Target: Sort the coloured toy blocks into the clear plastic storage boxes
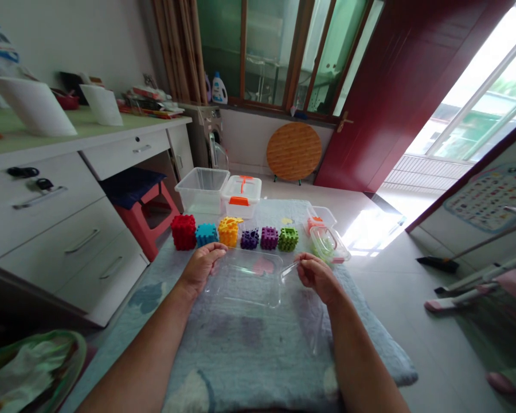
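Both my hands hold a transparent plastic lid (pixel 245 281) by its opposite edges, low over a pale blue quilted mat (pixel 249 350). My left hand (pixel 202 267) grips the lid's left edge, and my right hand (pixel 317 278) pinches its right edge. Just beyond the lid stands a row of several chunky toy cubes, from a red cube (pixel 183 232) at the left to a green cube (pixel 288 239) at the right. Between them are teal, yellow, purple and magenta cubes. Nearest my right hand, a clear container (pixel 329 244) lies tilted on the mat.
Beyond the cubes stand an empty clear plastic box (pixel 202 190) and a clear box with orange latches (pixel 241 196). White drawers (pixel 64 229) and a red stool (pixel 144 215) are at the left. A broom (pixel 438 264) lies on the floor at the right.
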Motion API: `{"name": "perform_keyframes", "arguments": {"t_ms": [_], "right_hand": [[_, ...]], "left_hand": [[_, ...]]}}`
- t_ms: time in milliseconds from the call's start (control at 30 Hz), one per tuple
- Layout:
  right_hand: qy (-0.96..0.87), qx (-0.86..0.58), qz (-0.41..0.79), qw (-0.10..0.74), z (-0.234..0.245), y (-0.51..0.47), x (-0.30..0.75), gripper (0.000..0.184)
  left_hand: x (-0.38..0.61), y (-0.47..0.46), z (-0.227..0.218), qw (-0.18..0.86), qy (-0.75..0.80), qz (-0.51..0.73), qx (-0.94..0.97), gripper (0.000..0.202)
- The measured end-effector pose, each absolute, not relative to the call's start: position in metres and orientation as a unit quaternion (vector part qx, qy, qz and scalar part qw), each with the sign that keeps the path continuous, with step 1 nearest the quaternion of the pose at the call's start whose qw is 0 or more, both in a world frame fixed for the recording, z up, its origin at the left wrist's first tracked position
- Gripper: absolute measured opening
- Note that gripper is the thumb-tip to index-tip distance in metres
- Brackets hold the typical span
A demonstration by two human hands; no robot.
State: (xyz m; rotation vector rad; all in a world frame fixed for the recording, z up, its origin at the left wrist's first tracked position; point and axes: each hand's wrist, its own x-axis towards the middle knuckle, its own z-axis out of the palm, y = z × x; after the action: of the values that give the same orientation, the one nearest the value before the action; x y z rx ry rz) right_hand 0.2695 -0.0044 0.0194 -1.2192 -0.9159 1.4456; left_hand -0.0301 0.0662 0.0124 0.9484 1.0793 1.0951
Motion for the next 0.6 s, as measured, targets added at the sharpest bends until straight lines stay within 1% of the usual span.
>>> {"name": "perform_keyframes", "arguments": {"t_ms": [133, 300, 433, 600], "right_hand": [[-0.412, -0.547, 0.546, 0.483, 0.033, -0.016, 0.279, 0.023], [-0.45, -0.602, 0.495, 0.436, 0.042, -0.04, 0.299, 0.023], [-0.443, -0.665, 0.44, 0.41, 0.038, -0.054, 0.315, 0.02], [-0.414, -0.733, 0.389, 0.375, 0.02, -0.059, 0.337, 0.024]], "left_hand": [[-0.032, 0.068, 0.011, 0.614, 0.467, 0.492, 0.403, 0.025], [-0.032, 0.068, 0.009, 0.609, 0.468, 0.497, 0.404, 0.024], [-0.032, 0.068, 0.008, 0.606, 0.464, 0.497, 0.412, 0.025], [-0.032, 0.069, 0.007, 0.605, 0.462, 0.503, 0.41, 0.026]]}}
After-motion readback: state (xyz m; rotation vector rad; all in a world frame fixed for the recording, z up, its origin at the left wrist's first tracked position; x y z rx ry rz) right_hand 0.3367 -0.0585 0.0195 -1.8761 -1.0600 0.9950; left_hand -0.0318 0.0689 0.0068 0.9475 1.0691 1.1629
